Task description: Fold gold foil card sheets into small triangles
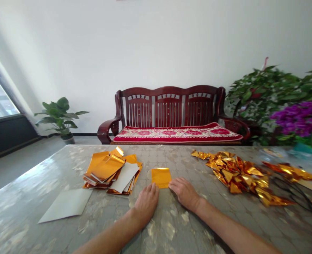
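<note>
A small square of gold foil paper [161, 177] lies on the table in front of me. At its lower left corner are the closed fingertips of my left hand [147, 201]. My right hand [184, 192] has its fingers curled together on the right edge near the lower corner. To the left sits a loose pile of gold foil paper sheets [105, 169], some with their pale backs up. A single pale sheet [67, 204] lies nearer to me. Over on the right is a heap of folded gold foil pieces [232, 171].
The table [113, 225] has a patterned, glossy cover. Black glasses or a dark cord [294, 192] lie at the right beside more gold foil [293, 171]. Behind the table stand a wooden bench [169, 109], a potted plant [59, 114] and purple flowers [301, 118].
</note>
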The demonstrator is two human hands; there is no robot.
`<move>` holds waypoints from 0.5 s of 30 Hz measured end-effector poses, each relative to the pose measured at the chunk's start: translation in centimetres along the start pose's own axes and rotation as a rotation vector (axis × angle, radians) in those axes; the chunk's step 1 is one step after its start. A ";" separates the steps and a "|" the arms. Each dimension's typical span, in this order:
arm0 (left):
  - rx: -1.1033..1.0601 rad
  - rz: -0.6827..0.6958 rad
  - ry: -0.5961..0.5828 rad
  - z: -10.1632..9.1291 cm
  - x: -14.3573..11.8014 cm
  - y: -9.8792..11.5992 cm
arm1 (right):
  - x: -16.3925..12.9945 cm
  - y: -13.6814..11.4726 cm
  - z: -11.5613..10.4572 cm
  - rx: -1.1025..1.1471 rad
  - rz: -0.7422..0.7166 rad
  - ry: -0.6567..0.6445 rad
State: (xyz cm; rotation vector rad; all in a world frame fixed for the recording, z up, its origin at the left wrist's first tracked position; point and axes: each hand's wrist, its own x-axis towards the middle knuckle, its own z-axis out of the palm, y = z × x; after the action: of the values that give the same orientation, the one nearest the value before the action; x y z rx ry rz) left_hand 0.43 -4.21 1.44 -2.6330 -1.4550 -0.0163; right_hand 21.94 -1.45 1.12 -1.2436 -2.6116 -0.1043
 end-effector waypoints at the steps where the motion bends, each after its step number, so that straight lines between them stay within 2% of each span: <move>1: -0.002 -0.009 0.003 0.0 -0.1 0.1 | -0.2 0.1 0.0 -0.004 0.004 -0.001; 7: -0.058 -0.064 0.024 -0.5 -0.3 0.3 | -0.7 -0.8 -0.3 -0.113 0.076 -0.031; 11: -0.131 -0.153 0.100 -0.5 0.2 -0.5 | -0.5 -3.3 -0.2 -0.160 0.113 -0.021; 15: -0.180 -0.252 0.115 -0.2 1.5 -1.5 | -0.1 -5.9 -0.7 -0.031 0.126 -0.039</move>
State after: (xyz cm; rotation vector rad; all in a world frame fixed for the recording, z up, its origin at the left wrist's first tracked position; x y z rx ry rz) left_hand -0.07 -2.18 1.95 -2.5106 -1.8093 -0.3332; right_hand 17.56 -5.35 2.03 -1.4316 -2.5650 -0.0989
